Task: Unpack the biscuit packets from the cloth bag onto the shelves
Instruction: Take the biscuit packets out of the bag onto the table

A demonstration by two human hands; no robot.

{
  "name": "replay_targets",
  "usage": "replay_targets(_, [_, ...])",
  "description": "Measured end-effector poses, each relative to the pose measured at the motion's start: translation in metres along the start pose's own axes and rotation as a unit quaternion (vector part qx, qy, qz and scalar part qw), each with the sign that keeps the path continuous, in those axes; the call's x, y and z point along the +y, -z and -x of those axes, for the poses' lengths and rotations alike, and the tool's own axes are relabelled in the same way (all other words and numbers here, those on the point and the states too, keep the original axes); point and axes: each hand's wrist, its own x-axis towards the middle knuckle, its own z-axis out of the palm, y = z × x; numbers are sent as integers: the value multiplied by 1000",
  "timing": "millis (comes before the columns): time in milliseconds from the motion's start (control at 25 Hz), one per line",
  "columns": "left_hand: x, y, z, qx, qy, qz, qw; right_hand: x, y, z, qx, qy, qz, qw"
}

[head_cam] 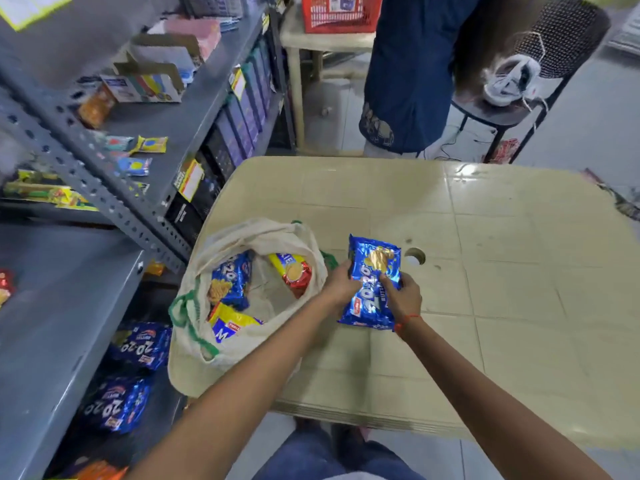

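A blue biscuit packet [372, 271] is held over the beige table [502, 271], just right of the cloth bag. My left hand [341, 284] grips its left edge and my right hand [403, 296] grips its lower right side. The cream cloth bag [249, 344] with green handles stands open at the table's left edge. Inside it lie another blue packet [230, 282], a yellow and red packet [294, 271] and a yellow packet [230, 323]. On a low shelf at the left sit two blue packets [114, 407].
Grey metal shelves [52, 306] run along the left with small packets and boxes on the upper levels. A person in dark blue [412, 71] stands beyond the table, beside a black chair [540, 64] and a red basket [341, 12]. The table has a small hole [414, 256].
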Motion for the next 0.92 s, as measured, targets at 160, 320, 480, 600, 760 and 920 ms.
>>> replay_targets(160, [-14, -28, -35, -80, 39, -7, 996, 13, 11, -37, -28, -31, 65, 997])
replay_targets(320, [-7, -27, -39, -132, 57, -51, 988, 19, 9, -45, -73, -43, 130, 988])
replay_targets(480, [3, 0, -13, 27, -49, -90, 994, -16, -27, -15, -36, 104, 162, 981])
replay_targets(600, [-7, 49, 8, 344, -113, -64, 930, -45, -77, 17, -125, 252, 164, 945])
replay_targets(760, [-22, 85, -4, 320, 111, -68, 939, -51, -116, 28, -203, 259, 205, 922])
replay_targets(920, [-20, 88, -13, 263, 163, 13, 951, -54, -120, 13, -281, 131, 135, 941])
